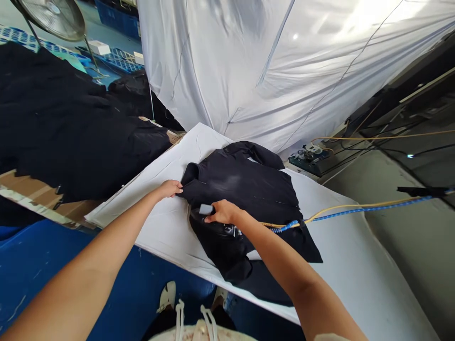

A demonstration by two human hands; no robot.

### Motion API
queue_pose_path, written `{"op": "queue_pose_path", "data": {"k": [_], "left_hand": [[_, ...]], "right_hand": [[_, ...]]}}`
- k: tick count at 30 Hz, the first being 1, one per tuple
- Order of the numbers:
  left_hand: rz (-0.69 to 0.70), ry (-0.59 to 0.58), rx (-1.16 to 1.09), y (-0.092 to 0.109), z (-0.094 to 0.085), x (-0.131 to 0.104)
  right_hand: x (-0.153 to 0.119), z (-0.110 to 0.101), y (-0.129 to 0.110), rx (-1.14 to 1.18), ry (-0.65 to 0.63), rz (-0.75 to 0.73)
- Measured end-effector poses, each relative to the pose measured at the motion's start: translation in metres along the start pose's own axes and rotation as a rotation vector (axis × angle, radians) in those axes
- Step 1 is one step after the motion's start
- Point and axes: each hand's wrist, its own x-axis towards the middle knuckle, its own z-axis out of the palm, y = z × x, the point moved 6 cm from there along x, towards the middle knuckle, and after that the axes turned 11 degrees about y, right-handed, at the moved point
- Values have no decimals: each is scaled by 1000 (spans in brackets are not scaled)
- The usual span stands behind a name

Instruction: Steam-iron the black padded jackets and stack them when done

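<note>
A black jacket lies spread on a white padded table, its collar toward the left and one sleeve near the front edge. At the collar end, my left hand pinches the edge of the cloth. My right hand is wrapped round the dark handle of a steam iron over the near shoulder and sleeve. A grey end of the handle sticks out past my thumb. My forearm and hand hide most of the iron, and its contact with the cloth is not clear.
A blue hose and yellow cord run from the iron to the right. Dark garments are piled on cardboard at the left. A white sheet hangs behind the table. A fan stands at the back left.
</note>
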Motion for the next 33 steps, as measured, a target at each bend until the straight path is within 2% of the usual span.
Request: {"op": "queue_pose_path", "data": {"k": [2, 4, 7, 9, 12, 16, 18, 20, 24, 26, 30, 31, 33], "left_hand": [[-9, -28, 33, -2, -1, 3], [-20, -54, 81, -4, -3, 5], [-19, -72, 166, -1, -2, 10], [12, -52, 208, 9, 2, 17], [86, 46, 239, 32, 16, 36], [156, 313, 336, 55, 32, 60], [152, 352, 396, 55, 41, 68], [163, 326, 408, 51, 48, 72], [241, 355, 306, 50, 46, 71], [236, 374, 245, 50, 42, 68], [20, 293, 97, 37, 37, 62], [-26, 262, 52, 33, 38, 60], [-27, 256, -71, 31, 38, 55]], "right_hand": [[1, 5, -11, -26, -45, -39], [6, 1, -5, -50, -15, -6], [12, -15, 24, -83, 101, 132], [11, -23, 45, -91, 156, 219], [1, -19, 60, -64, 140, 234], [-16, 4, 59, 0, 37, 162], [-20, 11, 62, 19, 17, 167], [-19, 11, 70, 22, 24, 200], [-6, -3, 105, 6, 82, 324], [2, -13, 129, -2, 109, 408], [15, -31, 167, -15, 156, 566], [19, -34, 172, -13, 162, 581], [29, -39, 170, 11, 165, 558]]}}
